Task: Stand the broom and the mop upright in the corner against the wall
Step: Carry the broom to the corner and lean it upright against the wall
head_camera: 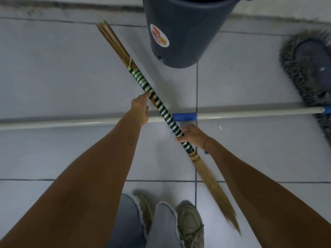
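A stick broom (162, 108) with a green-and-white wrapped handle runs diagonally across the view, its straw bristles trailing toward the lower right past my shoes. My left hand (140, 109) grips the wrapped handle higher up, and my right hand (192, 135) holds it near the lower end of the wrapping. Underneath, the mop (250, 112) lies flat on the tiled floor: a long grey pole with a band of blue tape, ending in a shaggy grey flat head (308, 68) at the far right.
A dark grey bucket (180, 33) with a round sticker stands at the top middle, close to the broom's upper end. Behind it runs the grimy base of the wall (71, 8). My two shoes (188, 224) are at the bottom middle.
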